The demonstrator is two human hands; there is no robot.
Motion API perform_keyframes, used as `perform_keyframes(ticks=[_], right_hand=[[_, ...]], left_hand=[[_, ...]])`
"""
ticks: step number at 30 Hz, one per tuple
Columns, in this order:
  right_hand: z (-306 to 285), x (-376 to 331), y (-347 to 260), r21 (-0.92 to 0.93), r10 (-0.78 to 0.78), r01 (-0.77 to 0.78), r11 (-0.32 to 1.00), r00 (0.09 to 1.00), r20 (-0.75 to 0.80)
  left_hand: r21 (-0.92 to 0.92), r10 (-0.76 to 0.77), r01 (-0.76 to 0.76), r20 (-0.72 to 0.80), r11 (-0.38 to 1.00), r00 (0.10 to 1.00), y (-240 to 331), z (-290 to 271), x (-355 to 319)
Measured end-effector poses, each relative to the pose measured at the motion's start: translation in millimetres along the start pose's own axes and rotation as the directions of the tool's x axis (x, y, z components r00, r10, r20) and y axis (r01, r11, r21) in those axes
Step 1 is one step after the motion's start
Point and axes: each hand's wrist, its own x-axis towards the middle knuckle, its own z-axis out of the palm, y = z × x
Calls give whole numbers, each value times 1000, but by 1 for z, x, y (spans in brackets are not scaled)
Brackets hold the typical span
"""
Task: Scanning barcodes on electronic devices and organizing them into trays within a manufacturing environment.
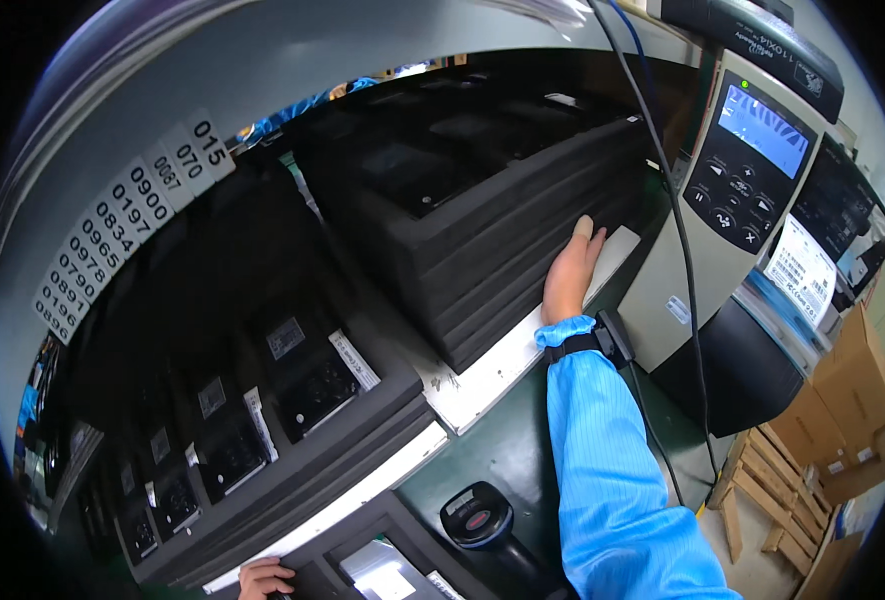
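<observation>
My right hand (570,275), in a blue striped sleeve with a black wrist strap, lies with fingers stretched along the side of a tall stack of black foam trays (533,250). At the lower edge, my left hand (265,578) has its fingers bent over the left end of a nearer black foam tray (313,560); its thumb is hidden. A shiny flat device (383,572) lies in a cutout of that tray. On the left, a lower foam stack (363,440) holds several dark flat devices (318,390) with white labels.
A handheld barcode scanner (478,515) rests on the green surface (498,445). A label printer (708,200) with a lit screen stands at right, a black cable (685,270) hanging before it. Beyond are cardboard boxes (843,400) and a wooden pallet (778,490). A grey shelf beam (293,50) crosses above.
</observation>
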Motion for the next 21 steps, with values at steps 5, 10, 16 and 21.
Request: perform_keyframes(ticks=[5, 10, 16, 21], right_hand=[[2, -2, -7, 91, 21, -17, 996, 999, -47], [7, 2, -10, 204, 35, 5, 979, 981, -192], [19, -2, -15, 65, 13, 3, 998, 971, -237], [36, 5, -3, 6, 57, -57, 998, 976, -209]], left_hand=[[-91, -38, 38, 2, 995, 999, 1, -3, -3], [14, -30, 30, 7, 999, 1000, 8, 1, 3], [115, -70, 69, 6, 991, 998, 10, 2, 6], [187, -69, 61, 35, 980, 997, 6, 5, 8]])
